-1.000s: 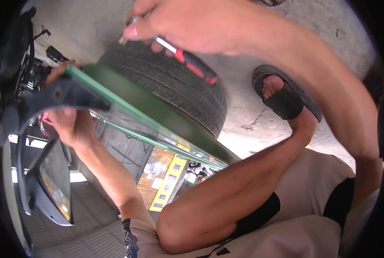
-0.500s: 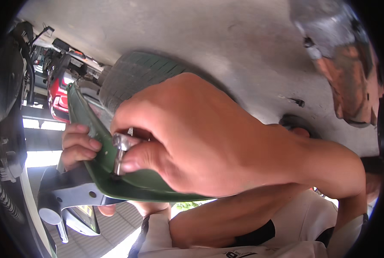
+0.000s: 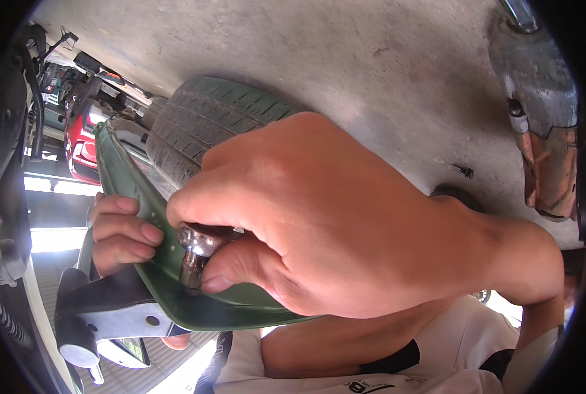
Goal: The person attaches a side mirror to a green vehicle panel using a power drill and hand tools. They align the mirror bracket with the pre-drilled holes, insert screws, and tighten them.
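My right hand (image 3: 326, 217) is closed around a socket wrench (image 3: 200, 240), its thumb pressed beside the shiny round head. The socket end stands against the inner face of a curved green panel (image 3: 240, 307); whatever sits under it is hidden. At the panel's left edge my left hand (image 3: 125, 231) grips the rim, several fingers curled over the front and a fingertip showing below. A dark bracket (image 3: 125, 320) with round holes and a cylindrical end lies behind the panel's lower left corner.
A worn tyre (image 3: 221, 108) lies on the concrete floor beyond my hands. Farther right are a small dark bolt-like piece (image 3: 464, 171) and a grey and orange metal tool or machine part (image 3: 539, 98). Dark machine parts line the left side, near a red vehicle part (image 3: 81, 148).
The view has shifted slightly, so the floor items sit farther right. The wrench head appears a little lower and turned. Both hands keep their holds.
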A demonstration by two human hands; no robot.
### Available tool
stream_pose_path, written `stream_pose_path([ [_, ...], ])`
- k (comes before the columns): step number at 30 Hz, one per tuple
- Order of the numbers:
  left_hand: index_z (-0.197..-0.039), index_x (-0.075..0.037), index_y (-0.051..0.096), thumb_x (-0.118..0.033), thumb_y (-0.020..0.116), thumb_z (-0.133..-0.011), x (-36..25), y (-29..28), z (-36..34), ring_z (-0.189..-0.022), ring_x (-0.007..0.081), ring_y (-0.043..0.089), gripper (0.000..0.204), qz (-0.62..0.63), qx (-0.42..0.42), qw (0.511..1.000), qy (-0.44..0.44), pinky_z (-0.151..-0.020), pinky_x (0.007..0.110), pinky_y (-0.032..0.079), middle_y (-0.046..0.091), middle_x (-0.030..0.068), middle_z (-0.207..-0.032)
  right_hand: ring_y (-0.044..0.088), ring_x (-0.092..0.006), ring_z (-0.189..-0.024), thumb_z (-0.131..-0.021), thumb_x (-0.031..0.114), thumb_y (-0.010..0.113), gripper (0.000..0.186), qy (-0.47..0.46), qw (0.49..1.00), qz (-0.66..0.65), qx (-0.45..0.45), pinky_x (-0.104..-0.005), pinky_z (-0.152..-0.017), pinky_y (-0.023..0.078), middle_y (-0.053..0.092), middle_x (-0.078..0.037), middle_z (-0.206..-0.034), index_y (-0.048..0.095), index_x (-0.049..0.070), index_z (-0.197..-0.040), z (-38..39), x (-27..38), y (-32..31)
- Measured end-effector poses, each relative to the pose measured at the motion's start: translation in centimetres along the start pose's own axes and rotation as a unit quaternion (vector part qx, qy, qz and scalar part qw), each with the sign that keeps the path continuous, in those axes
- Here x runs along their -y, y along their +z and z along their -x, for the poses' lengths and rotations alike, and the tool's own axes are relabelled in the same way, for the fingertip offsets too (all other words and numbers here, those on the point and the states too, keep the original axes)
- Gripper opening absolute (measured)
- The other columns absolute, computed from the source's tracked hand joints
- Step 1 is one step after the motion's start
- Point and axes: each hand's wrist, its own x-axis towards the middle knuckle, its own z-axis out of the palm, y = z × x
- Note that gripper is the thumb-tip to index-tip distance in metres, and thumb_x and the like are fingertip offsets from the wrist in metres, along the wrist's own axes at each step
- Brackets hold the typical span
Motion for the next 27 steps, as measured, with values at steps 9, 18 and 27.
stream_pose_path([
  [9, -0.101, -0.006, 0.046, -0.066, 0.067, -0.073, 0.1, -3.0, -0.2, -0.099, 0.0218, 0.047, 0.07, 0.029, 0.122, 0.992, -0.025, -0.106, 0.043, 0.03, 0.05, 0.0093, -0.092, 0.063, -0.0318, -0.065, -0.074, 0.013, 0.086, 0.026, -0.008, 1.0, 0.024, 0.019, -0.0429, -0.058, 0.046, 0.062, -0.012, -0.072, 0.065, 0.001, -0.081, 0.3, 0.9, 0.5],
  [18, -0.119, 0.004, 0.047, -0.061, 0.064, -0.077, 0.9, -2.4, -1.6, -0.114, 0.0281, 0.049, 0.079, 0.029, 0.089, 0.995, -0.015, -0.11, 0.044, 0.032, 0.052, 0.0181, -0.114, 0.06, -0.0243, -0.067, -0.086, 0.016, 0.075, 0.02, 0.045, 0.998, 0.018, 0.035, -0.0375, -0.06, 0.046, 0.063, -0.009, -0.073, 0.067, -0.002, -0.087, 0.4, 1.8, -0.8],
  [27, -0.141, 0.015, 0.048, -0.053, 0.063, -0.083, -4.8, -0.6, -0.8, -0.129, 0.035, 0.052, 0.091, 0.04, 0.041, 0.989, -0.139, -0.115, 0.044, 0.034, 0.055, 0.0272, -0.139, 0.056, -0.0155, -0.069, -0.099, 0.019, 0.061, 0.026, 0.163, 0.967, 0.097, 0.168, -0.0316, -0.063, 0.046, 0.063, -0.006, -0.074, 0.067, -0.006, -0.092, 0.6, 5.4, -1.2],
])
